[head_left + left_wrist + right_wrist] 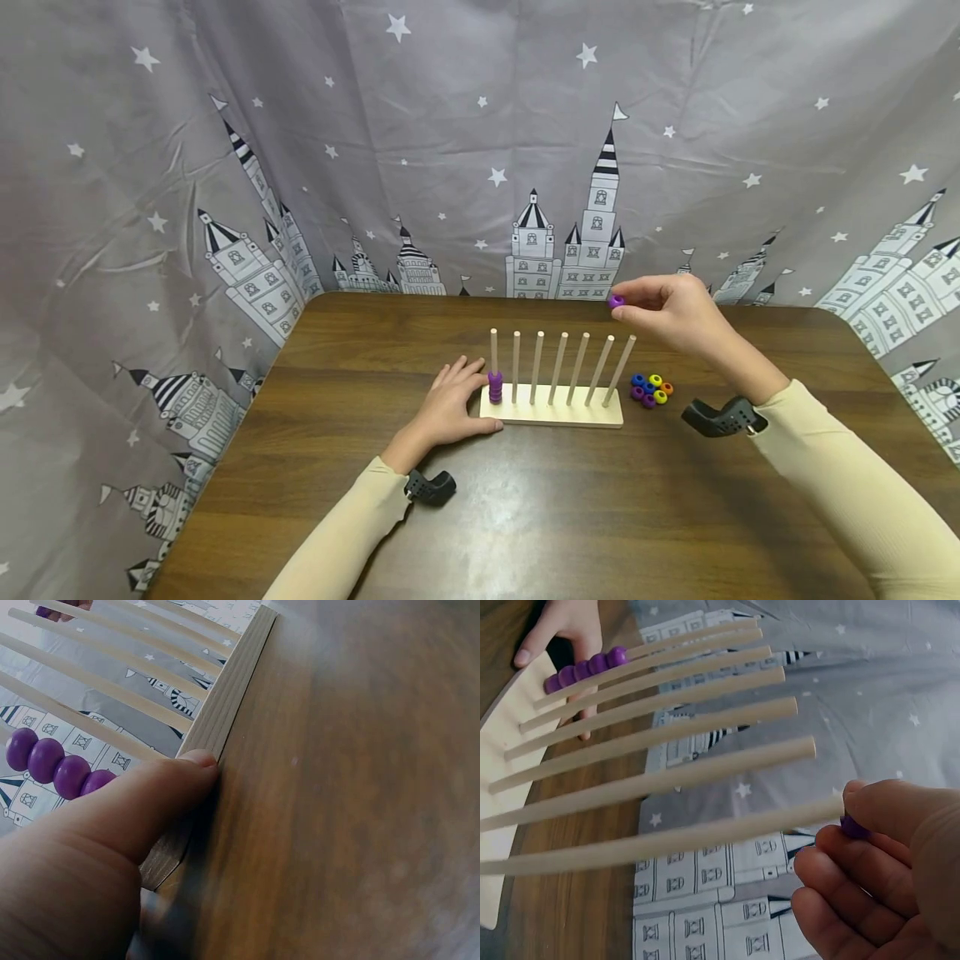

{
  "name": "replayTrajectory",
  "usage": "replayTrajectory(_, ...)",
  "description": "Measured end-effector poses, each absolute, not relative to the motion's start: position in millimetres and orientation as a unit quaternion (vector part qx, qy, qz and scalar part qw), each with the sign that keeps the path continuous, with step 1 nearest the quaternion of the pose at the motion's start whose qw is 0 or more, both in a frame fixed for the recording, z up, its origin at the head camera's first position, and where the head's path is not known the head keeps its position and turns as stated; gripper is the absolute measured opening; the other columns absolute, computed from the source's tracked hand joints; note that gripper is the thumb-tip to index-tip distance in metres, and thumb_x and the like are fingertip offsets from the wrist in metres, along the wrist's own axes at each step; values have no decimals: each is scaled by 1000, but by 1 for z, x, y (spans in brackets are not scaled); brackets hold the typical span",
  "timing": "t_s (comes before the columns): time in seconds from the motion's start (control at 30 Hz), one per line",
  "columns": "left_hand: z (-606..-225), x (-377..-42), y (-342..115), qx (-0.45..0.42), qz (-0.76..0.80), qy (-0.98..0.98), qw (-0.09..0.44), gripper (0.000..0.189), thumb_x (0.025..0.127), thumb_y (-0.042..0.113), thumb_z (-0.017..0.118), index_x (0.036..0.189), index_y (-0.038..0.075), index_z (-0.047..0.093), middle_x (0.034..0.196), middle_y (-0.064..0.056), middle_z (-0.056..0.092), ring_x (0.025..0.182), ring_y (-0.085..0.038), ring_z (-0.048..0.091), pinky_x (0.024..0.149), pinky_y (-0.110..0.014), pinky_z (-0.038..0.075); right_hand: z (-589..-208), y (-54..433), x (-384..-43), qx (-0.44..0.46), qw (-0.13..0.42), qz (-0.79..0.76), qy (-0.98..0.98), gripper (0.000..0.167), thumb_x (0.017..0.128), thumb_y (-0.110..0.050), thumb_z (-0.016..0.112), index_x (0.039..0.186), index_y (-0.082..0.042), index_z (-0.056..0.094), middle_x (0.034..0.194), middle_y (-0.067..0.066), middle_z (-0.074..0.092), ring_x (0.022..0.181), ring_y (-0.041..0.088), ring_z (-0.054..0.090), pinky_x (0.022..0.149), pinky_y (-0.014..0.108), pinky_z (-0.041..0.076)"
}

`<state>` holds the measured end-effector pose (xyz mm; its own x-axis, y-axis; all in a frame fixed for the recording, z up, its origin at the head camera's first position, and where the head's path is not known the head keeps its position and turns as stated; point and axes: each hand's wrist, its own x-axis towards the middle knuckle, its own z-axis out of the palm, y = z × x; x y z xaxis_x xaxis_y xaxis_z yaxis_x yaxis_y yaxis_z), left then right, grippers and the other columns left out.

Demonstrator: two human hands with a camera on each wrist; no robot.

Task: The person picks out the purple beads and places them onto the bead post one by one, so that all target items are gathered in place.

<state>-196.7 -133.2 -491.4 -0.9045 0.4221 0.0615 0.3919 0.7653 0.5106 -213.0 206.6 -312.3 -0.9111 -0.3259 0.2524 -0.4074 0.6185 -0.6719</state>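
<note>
A pale wooden rack (pixel 551 414) with a row of upright pegs stands on the table. Several purple beads (pixel 495 388) are stacked on its leftmost peg, seen also as purple beads (pixel 585 669) in the right wrist view. My left hand (pixel 448 408) rests at the rack's left end, fingers spread and straight, its thumb (pixel 161 791) against the base's front edge. My right hand (pixel 671 312) pinches a single purple bead (pixel 616 302) between thumb and fingertips, raised near the top of the rightmost peg (pixel 705 838). Most of that bead is hidden by the fingers in the right wrist view.
Right of the rack lies a small cluster of loose beads (pixel 649 389) in blue, yellow, orange and purple. The brown wooden table (pixel 525 517) reaches back to a grey curtain (pixel 450 167) printed with castles and stars. Dark devices are strapped to both wrists.
</note>
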Motion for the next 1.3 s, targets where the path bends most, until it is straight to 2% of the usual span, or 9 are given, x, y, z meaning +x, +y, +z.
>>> replayTrajectory(0.17, -493, -196, -133, 219, 272, 937, 22, 75, 75, 49, 82, 136, 9, 63, 162, -16, 41, 156, -43, 24, 128, -61, 12, -308, 193, -218, 225, 38, 377, -898, 28, 90, -11, 76, 115, -1, 76, 106, 18, 79, 81, -8, 68, 72, 10, 57)
replayTrajectory(0.37, -491, -196, -133, 221, 276, 935, 15, 75, 74, 48, 83, 135, 9, 63, 161, -17, 42, 155, -44, 26, 128, -62, 14, -302, 173, -220, 241, 21, 370, -897, 27, 89, -13, 77, 115, -3, 76, 106, 16, 79, 89, 15, 76, 73, 12, 57)
replayTrajectory(0.5, -489, -196, -133, 219, 274, 936, 21, 75, 75, 49, 83, 135, 10, 63, 162, -16, 41, 155, -43, 25, 128, -61, 13, -300, 159, -221, 255, 18, 377, -890, 26, 88, -11, 78, 112, -1, 77, 105, 17, 79, 91, 23, 76, 73, 12, 57)
replayTrajectory(0.67, -488, -195, -133, 217, 274, 936, 28, 75, 75, 49, 83, 137, 11, 63, 163, -15, 40, 156, -42, 24, 129, -61, 12, -302, 144, -225, 270, 13, 379, -885, 25, 87, -9, 79, 110, 0, 77, 102, 16, 79, 91, 25, 77, 73, 14, 58)
replayTrajectory(1.0, -488, -196, -133, 216, 273, 937, 29, 74, 75, 49, 83, 136, 11, 63, 162, -16, 40, 156, -43, 24, 129, -61, 12, -303, 109, -227, 312, -13, 394, -865, 28, 85, -7, 79, 111, 2, 76, 105, 17, 79, 92, 27, 77, 78, 27, 64)
replayTrajectory(1.3, -490, -198, -134, 217, 271, 937, 32, 75, 76, 50, 82, 138, 13, 62, 164, -15, 39, 157, -42, 22, 129, -61, 11, -304, 87, -223, 331, -25, 386, -861, 30, 85, -11, 81, 113, 0, 75, 107, 14, 79, 94, 25, 78, 81, 29, 64)
